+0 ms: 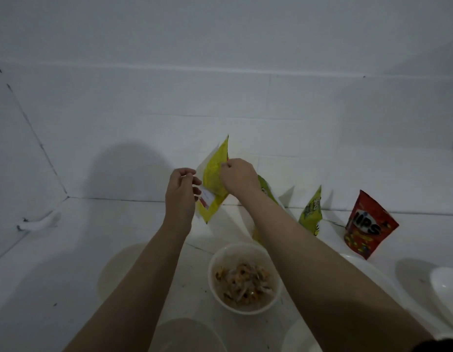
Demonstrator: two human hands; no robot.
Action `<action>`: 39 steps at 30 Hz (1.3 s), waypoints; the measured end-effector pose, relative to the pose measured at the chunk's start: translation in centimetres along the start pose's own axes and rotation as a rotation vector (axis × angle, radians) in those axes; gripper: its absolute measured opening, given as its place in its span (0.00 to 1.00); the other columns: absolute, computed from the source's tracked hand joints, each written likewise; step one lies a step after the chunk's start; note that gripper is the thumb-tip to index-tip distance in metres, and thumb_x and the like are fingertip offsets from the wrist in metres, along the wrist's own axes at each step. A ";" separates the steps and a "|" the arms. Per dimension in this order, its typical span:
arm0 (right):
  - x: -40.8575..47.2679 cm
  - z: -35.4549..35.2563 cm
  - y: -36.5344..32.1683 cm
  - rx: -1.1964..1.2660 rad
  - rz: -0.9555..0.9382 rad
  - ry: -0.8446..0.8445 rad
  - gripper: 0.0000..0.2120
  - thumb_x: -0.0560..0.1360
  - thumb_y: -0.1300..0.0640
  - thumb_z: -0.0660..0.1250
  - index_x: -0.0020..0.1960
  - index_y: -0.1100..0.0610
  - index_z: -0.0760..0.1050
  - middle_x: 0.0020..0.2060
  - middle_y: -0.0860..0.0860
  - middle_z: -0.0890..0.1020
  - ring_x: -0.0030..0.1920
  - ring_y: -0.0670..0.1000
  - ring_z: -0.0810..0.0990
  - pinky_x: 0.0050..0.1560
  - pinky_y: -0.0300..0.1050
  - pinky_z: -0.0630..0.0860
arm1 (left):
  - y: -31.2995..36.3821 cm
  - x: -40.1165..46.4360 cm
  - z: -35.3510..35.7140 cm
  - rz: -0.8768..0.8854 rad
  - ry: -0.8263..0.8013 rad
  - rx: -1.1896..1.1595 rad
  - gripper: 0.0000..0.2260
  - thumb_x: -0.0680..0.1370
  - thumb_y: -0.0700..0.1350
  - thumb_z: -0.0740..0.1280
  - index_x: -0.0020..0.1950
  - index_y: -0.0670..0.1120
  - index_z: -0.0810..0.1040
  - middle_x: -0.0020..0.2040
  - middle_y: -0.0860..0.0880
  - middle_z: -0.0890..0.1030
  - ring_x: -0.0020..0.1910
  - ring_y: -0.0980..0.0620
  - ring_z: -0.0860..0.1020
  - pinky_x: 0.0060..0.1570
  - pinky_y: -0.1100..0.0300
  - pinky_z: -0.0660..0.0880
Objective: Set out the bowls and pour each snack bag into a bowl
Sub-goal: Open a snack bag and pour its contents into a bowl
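**Inspector:** Only one label can be read. The red bag point(370, 224) standing at the back right of the worktop point(55, 270) shows the white letters "IPS"; the rest of the word is out of sight. The print on the green bag point(312, 214) to its left is too blurred to read.

**Operator:** And the one I'm holding?

**Inspector:** Your yellow bag point(215, 179) is lifted clear of the worktop, tilted, in front of the tiled wall. It carries a small white and red patch near its lower left edge; the writing there is illegible. Your left hand point(181, 191) is closed to a pinch at the bag's left edge, fingers curled. Your right hand point(239, 177) is likewise closed, pinching the bag's upper right side.

**Operator:** Where do the bowls stand?

**Inspector:** A white bowl point(244, 278) holding brownish snack pieces sits on the worktop below your hands, between your forearms. Another bowl point(118, 265) lies to its left, partly behind your left forearm. A further green bag point(267, 190) is partly hidden behind your right wrist.
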State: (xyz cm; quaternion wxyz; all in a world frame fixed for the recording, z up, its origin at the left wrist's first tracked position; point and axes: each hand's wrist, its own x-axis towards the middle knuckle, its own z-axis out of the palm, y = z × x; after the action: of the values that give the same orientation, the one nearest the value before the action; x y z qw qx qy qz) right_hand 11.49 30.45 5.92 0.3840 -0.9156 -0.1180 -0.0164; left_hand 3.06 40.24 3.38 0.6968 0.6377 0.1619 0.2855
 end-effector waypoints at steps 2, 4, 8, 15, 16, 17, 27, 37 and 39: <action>-1.5 -2.1 -0.1 0.002 -0.060 0.071 0.19 0.82 0.52 0.55 0.32 0.53 0.66 0.34 0.51 0.75 0.41 0.56 0.75 0.39 0.44 0.65 | 0.8 -1.1 0.9 0.033 -0.049 -0.026 0.07 0.82 0.38 0.55 0.51 0.43 0.73 0.38 0.48 0.76 0.31 0.53 0.72 0.26 0.64 0.70; -3.3 -4.4 0.0 -0.009 -0.109 0.143 0.21 0.82 0.51 0.55 0.31 0.53 0.64 0.30 0.49 0.71 0.38 0.54 0.73 0.35 0.45 0.62 | 1.6 -2.5 2.1 0.083 -0.091 -0.038 0.08 0.82 0.38 0.56 0.49 0.45 0.73 0.37 0.48 0.76 0.30 0.52 0.72 0.27 0.63 0.71; -7.5 -8.8 1.8 0.004 -0.152 0.261 0.21 0.83 0.50 0.55 0.32 0.52 0.63 0.30 0.49 0.71 0.33 0.50 0.70 0.30 0.45 0.60 | 3.1 -6.3 5.0 0.170 -0.128 -0.072 0.09 0.81 0.37 0.57 0.46 0.46 0.73 0.36 0.48 0.76 0.28 0.57 0.71 0.28 0.68 0.69; -15.4 -15.8 7.6 0.099 -0.171 0.432 0.21 0.83 0.51 0.57 0.32 0.53 0.61 0.26 0.47 0.67 0.28 0.45 0.64 0.30 0.44 0.60 | 3.7 -13.7 11.6 0.215 -0.288 -0.144 0.09 0.81 0.37 0.58 0.46 0.46 0.75 0.35 0.50 0.75 0.34 0.54 0.71 0.35 0.63 0.71; -16.5 -16.5 8.6 0.101 -0.174 0.459 0.21 0.83 0.50 0.57 0.32 0.53 0.61 0.25 0.47 0.66 0.27 0.45 0.64 0.30 0.44 0.60 | 3.5 -14.8 12.7 0.207 -0.304 -0.151 0.09 0.81 0.37 0.58 0.46 0.46 0.75 0.36 0.50 0.75 0.34 0.54 0.72 0.36 0.63 0.71; -17.7 -17.3 9.6 0.107 -0.174 0.486 0.21 0.83 0.50 0.57 0.32 0.54 0.61 0.25 0.47 0.66 0.27 0.46 0.63 0.30 0.44 0.62 | 3.3 -16.0 13.7 0.203 -0.318 -0.155 0.09 0.81 0.37 0.58 0.46 0.46 0.75 0.36 0.49 0.76 0.34 0.54 0.72 0.37 0.63 0.71; -25.0 -29.3 20.6 0.252 -0.220 0.598 0.20 0.83 0.52 0.57 0.35 0.59 0.64 0.27 0.48 0.65 0.28 0.44 0.63 0.27 0.35 0.61 | 2.9 -27.7 26.6 0.245 -0.405 -0.150 0.09 0.81 0.40 0.59 0.44 0.49 0.75 0.36 0.53 0.76 0.33 0.57 0.73 0.35 0.62 0.72; -29.8 -40.0 33.1 0.426 -0.026 0.554 0.22 0.82 0.53 0.60 0.40 0.71 0.66 0.32 0.58 0.65 0.33 0.49 0.65 0.34 0.42 0.64 | 0.2 -38.1 39.3 0.107 -0.574 -0.022 0.08 0.80 0.42 0.61 0.43 0.43 0.76 0.30 0.57 0.75 0.34 0.59 0.73 0.38 0.67 0.70; -30.8 -41.4 35.0 0.436 0.024 0.533 0.21 0.82 0.54 0.61 0.36 0.67 0.62 0.29 0.53 0.64 0.31 0.49 0.64 0.32 0.41 0.62 | -0.5 -39.9 41.0 0.072 -0.591 -0.009 0.08 0.79 0.42 0.61 0.44 0.41 0.76 0.31 0.56 0.74 0.35 0.58 0.72 0.39 0.64 0.70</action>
State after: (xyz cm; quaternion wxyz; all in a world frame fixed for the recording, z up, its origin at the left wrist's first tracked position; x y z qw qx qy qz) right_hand -7.93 -28.80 6.86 0.5883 -0.7767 -0.0033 -0.2249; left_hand -3.95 -16.50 2.82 0.7060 0.6954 -0.0722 0.1128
